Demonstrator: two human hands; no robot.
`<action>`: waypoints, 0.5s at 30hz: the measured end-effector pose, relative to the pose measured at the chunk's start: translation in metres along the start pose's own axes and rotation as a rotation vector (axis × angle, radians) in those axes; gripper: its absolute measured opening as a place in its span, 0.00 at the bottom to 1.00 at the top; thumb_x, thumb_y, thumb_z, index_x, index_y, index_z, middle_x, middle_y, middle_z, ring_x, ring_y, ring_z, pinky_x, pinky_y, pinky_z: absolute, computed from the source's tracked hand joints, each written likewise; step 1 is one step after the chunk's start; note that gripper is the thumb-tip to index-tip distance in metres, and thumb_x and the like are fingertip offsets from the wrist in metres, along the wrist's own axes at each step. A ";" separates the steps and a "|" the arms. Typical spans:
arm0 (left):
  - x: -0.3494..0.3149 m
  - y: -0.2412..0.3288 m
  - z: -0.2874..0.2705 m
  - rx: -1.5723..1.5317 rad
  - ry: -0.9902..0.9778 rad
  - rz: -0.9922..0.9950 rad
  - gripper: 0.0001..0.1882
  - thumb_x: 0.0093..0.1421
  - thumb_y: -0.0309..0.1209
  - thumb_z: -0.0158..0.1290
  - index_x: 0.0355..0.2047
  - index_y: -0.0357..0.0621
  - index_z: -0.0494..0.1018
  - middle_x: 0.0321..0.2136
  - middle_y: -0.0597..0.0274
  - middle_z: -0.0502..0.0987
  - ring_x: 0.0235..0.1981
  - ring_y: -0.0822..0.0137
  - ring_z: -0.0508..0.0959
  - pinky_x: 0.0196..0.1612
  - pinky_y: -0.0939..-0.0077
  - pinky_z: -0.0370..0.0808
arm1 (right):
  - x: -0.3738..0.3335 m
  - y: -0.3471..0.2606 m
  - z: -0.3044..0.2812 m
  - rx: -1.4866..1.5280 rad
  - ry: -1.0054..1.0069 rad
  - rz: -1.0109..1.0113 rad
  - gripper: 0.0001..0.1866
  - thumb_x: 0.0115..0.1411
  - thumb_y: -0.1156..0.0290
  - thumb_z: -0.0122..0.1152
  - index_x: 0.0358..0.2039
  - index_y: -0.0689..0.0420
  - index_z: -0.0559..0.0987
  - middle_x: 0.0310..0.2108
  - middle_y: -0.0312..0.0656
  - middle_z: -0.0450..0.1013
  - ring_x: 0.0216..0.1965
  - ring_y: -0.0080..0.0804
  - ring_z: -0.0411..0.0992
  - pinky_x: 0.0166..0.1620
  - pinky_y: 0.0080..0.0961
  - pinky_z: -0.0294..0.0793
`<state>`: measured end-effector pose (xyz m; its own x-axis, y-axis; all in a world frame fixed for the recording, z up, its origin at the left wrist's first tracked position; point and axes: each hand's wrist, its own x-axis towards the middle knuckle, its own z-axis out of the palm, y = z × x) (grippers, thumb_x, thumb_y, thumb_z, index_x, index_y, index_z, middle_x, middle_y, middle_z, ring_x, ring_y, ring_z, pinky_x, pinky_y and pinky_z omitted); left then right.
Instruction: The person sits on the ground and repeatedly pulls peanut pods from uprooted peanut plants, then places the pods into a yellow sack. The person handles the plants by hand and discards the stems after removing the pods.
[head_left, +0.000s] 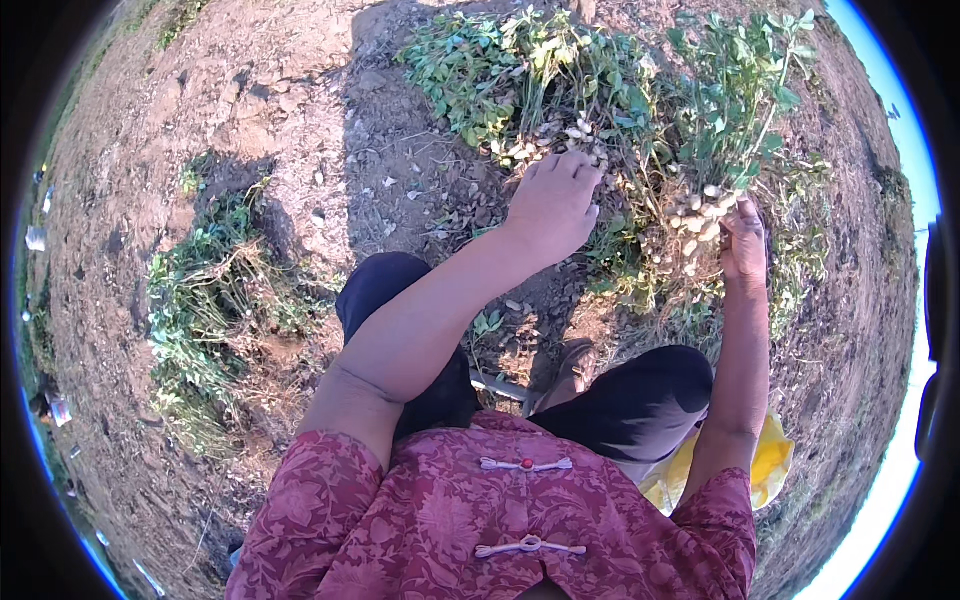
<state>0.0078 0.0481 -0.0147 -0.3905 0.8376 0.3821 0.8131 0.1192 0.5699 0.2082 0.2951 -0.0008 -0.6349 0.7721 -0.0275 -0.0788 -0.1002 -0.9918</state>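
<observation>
My right hand (745,243) is closed on a peanut plant (715,150), gripping it at the base beside a cluster of pale peanut pods (700,216). Its green leafy stems stand up above the hand. My left hand (556,205) reaches forward with bent fingers to a heap of loose peanut pods (578,130). Its fingertips are turned down and partly hidden, so whatever they hold does not show. Just beyond that hand lies a pile of pulled peanut plants (470,85), pods among their roots.
Another heap of uprooted plants (215,310) lies on the dry soil (270,110) to my left. A yellow bag (770,460) is by my right elbow. My bent knees in dark trousers (650,400) flank the ground in front, where dry leaves and stems are scattered.
</observation>
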 end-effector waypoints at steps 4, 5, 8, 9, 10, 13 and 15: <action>-0.013 -0.004 -0.005 0.218 0.051 -0.007 0.17 0.51 0.32 0.53 0.41 0.40 0.69 0.46 0.57 0.65 0.52 0.56 0.64 0.54 0.54 0.61 | -0.024 0.000 0.034 0.041 0.050 0.052 0.22 0.49 0.82 0.63 0.45 0.61 0.68 0.30 0.37 0.73 0.30 0.22 0.72 0.36 0.16 0.73; -0.014 -0.004 -0.006 0.255 0.056 0.000 0.17 0.51 0.32 0.53 0.41 0.41 0.69 0.46 0.57 0.65 0.53 0.57 0.63 0.55 0.52 0.60 | -0.026 0.001 0.039 0.048 0.020 0.054 0.23 0.48 0.83 0.63 0.45 0.61 0.68 0.29 0.36 0.72 0.30 0.21 0.72 0.35 0.14 0.72; -0.013 -0.005 -0.010 0.313 0.072 -0.004 0.16 0.52 0.32 0.53 0.41 0.41 0.69 0.46 0.57 0.65 0.53 0.57 0.63 0.55 0.50 0.59 | -0.030 0.001 0.049 -0.008 0.026 0.042 0.25 0.47 0.82 0.64 0.47 0.60 0.67 0.28 0.34 0.72 0.30 0.20 0.71 0.34 0.11 0.70; -0.013 -0.006 -0.011 0.340 0.057 0.002 0.16 0.52 0.32 0.52 0.41 0.41 0.69 0.46 0.57 0.65 0.53 0.57 0.63 0.55 0.50 0.59 | -0.032 0.002 0.057 -0.016 0.027 0.022 0.25 0.47 0.82 0.64 0.47 0.60 0.67 0.29 0.34 0.72 0.31 0.20 0.71 0.35 0.13 0.71; -0.012 -0.005 -0.013 0.366 0.042 0.007 0.16 0.52 0.32 0.52 0.41 0.41 0.69 0.46 0.57 0.66 0.53 0.57 0.63 0.55 0.51 0.59 | -0.035 0.001 0.065 -0.024 0.027 0.002 0.25 0.48 0.82 0.64 0.47 0.61 0.67 0.29 0.34 0.72 0.31 0.21 0.71 0.36 0.15 0.71; -0.008 -0.007 -0.013 0.296 0.008 -0.014 0.15 0.54 0.32 0.51 0.41 0.40 0.69 0.46 0.57 0.66 0.52 0.58 0.64 0.54 0.52 0.60 | -0.036 0.002 0.085 -0.024 0.058 -0.022 0.28 0.47 0.83 0.64 0.49 0.62 0.66 0.32 0.36 0.72 0.33 0.22 0.71 0.39 0.18 0.72; -0.007 -0.007 -0.013 0.210 0.040 -0.033 0.14 0.56 0.33 0.49 0.40 0.38 0.69 0.43 0.56 0.69 0.49 0.58 0.67 0.53 0.54 0.61 | -0.033 0.011 0.092 -0.014 0.086 -0.055 0.28 0.47 0.84 0.63 0.50 0.64 0.66 0.33 0.39 0.72 0.35 0.24 0.71 0.43 0.21 0.72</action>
<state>-0.0010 0.0346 -0.0122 -0.4316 0.8102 0.3967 0.8702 0.2582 0.4196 0.1581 0.2110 0.0009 -0.5618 0.8271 0.0170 -0.1004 -0.0478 -0.9938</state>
